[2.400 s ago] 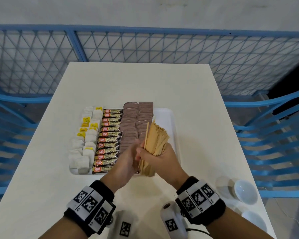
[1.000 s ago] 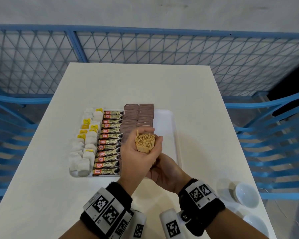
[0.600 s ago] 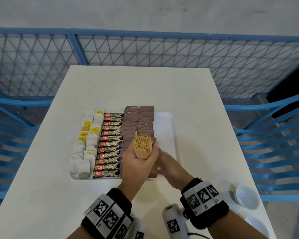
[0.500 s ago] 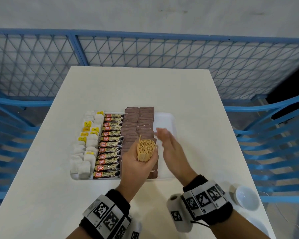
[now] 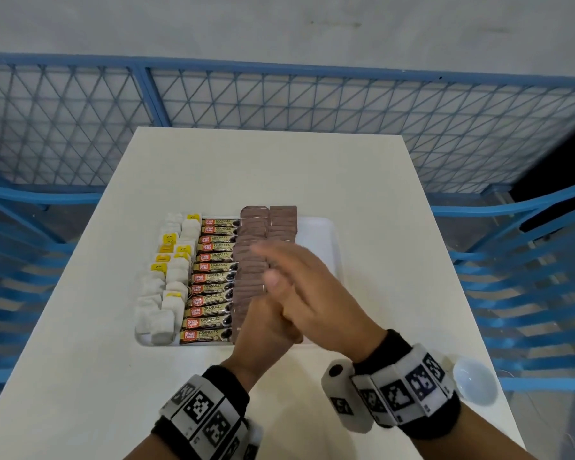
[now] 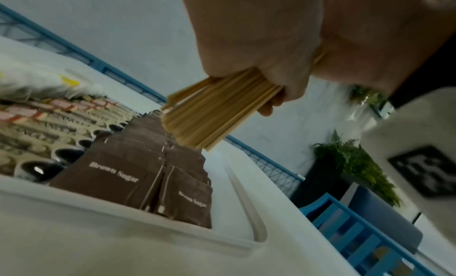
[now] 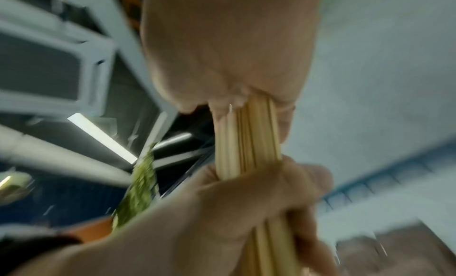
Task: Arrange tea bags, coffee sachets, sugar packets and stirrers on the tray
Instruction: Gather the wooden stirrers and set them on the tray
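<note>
My left hand [image 5: 266,327] grips a bundle of wooden stirrers [image 6: 209,114] upright above the near edge of the white tray [image 5: 316,237]. My right hand [image 5: 299,280] lies flat over the bundle's top ends with its fingers straight, hiding the stirrers in the head view. In the right wrist view the stirrers [image 7: 246,139] run from the right palm down into the left fist. On the tray lie tea bags [image 5: 166,283] at the left, coffee sachets [image 5: 213,280] beside them, then two rows of brown sugar packets [image 5: 256,227]. The tray's right strip is bare.
The tray sits on a white table [image 5: 263,167] ringed by blue mesh fencing [image 5: 312,104]. A small white bowl [image 5: 473,383] stands at the table's near right corner. Potted green plants [image 6: 350,163] show beyond the fence.
Half a second ago my right hand was off the bundle, out over the tray's right side. It has swung back and now lies flat on the stirrers' top ends. The left hand keeps its grip.
</note>
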Demonstrator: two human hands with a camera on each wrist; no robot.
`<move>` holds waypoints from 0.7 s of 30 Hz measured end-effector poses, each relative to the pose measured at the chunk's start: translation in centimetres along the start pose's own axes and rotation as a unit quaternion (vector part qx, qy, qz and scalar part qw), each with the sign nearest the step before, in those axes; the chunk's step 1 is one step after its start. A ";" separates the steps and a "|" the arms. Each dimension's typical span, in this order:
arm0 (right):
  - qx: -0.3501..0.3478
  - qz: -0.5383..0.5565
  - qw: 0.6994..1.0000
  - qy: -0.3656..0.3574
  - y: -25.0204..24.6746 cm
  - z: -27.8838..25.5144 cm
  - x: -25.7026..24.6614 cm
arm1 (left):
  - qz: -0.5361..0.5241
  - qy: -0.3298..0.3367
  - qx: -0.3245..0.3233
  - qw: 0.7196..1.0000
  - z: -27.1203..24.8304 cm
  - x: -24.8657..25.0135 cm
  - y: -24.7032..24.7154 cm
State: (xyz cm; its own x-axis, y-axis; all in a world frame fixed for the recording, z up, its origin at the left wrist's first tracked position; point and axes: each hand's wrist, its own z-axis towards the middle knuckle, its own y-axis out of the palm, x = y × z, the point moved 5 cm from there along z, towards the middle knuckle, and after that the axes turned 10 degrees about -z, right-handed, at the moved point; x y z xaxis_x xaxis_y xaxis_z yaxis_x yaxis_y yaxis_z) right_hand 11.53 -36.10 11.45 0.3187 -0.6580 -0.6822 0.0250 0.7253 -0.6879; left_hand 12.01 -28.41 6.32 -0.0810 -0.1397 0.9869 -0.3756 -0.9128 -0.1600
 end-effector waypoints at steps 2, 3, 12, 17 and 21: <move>0.070 0.150 0.980 0.110 -0.8 -0.4 2.1 | -0.076 -0.083 0.010 0.994 0.8 -1.9 0.2; 0.089 0.200 0.962 0.163 -0.8 -0.8 3.3 | -0.117 -0.131 0.032 0.984 1.3 -2.4 0.1; -0.151 0.347 0.848 0.372 3.4 -5.0 8.7 | -0.240 -0.305 0.045 0.921 4.5 -4.7 2.7; -0.149 0.412 0.800 0.410 3.1 -4.6 11.0 | -0.190 -0.369 0.045 0.909 6.7 -7.2 5.1; -0.126 0.366 0.814 0.433 3.0 -3.7 12.9 | -0.131 -0.392 0.028 0.910 8.7 -7.9 6.5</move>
State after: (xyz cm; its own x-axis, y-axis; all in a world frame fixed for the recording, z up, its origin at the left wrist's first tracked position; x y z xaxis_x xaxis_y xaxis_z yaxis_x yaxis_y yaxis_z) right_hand 12.22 -43.12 -0.34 -0.6286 -0.0430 -0.7765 -0.1009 0.9945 0.0266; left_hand 18.24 -36.56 -2.35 0.6963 -0.1253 0.7067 -0.2376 -0.9694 0.0623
